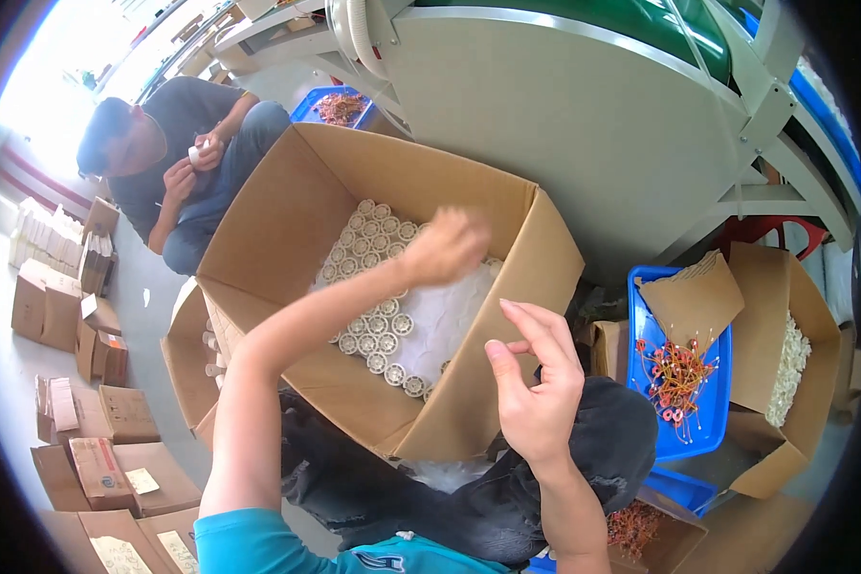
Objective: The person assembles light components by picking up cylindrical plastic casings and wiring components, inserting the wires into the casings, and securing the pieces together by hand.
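A large open cardboard box (268,215) stands before me, partly filled with round white plastic pieces (368,249) set close together in rows. Beside them a white sheet (450,311) shows on the right of the box. My left hand (450,247) is inside the box, over the far edge of the sheet and pieces. Motion smears its fingers, so whether it holds anything is hidden. Just outside the box's near right wall, my right hand (540,383) is raised with thumb and fingers apart. Nothing shows between them.
A blue tray (719,407) of red and yellow wired parts (674,378) lies right, near a carton of small white parts (789,373). A crouching co-worker (187,124) holds a white piece (199,153) at far left. A grey machine panel (584,124) stands behind the box.
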`<state>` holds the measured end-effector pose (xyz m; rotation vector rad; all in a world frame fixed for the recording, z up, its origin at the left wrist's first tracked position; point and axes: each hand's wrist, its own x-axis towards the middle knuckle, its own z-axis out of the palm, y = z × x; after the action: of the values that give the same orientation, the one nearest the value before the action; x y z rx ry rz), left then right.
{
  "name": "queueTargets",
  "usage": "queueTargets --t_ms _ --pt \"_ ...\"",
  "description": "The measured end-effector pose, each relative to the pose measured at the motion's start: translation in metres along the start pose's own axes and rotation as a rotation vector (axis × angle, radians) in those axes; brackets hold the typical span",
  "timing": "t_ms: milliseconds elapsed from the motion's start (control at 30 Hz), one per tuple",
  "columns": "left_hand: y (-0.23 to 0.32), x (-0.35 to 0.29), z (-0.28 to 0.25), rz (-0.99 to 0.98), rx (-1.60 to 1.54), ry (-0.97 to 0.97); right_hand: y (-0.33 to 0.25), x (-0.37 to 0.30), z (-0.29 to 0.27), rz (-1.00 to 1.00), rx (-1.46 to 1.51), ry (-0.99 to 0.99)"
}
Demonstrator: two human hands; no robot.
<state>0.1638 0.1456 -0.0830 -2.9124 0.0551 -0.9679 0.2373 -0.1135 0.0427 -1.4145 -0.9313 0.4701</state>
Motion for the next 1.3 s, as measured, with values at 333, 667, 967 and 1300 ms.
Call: queueTargets --t_ms 333,667,967,1300 --pt "-0.004 -0.267 0.111 -0.249 0.186 -1.963 -0.005 0.002 0.026 -0.004 -0.034 -0.061" --pt "0.023 -0.169 0.057 -0.214 -0.146 -0.659 0.019 0.009 0.008 -0.014 -0.158 0.064" --pt "0.12 -0.016 -0.167 -0.949 -0.858 -0.101 0.018 -0.018 -0.19 -0.043 -0.442 0.627" --pt "0.143 -0.064 -0.154 -1.292 -1.399 0.156 0.193 -0.078 -0.343 0.594 -1.033 0.299"
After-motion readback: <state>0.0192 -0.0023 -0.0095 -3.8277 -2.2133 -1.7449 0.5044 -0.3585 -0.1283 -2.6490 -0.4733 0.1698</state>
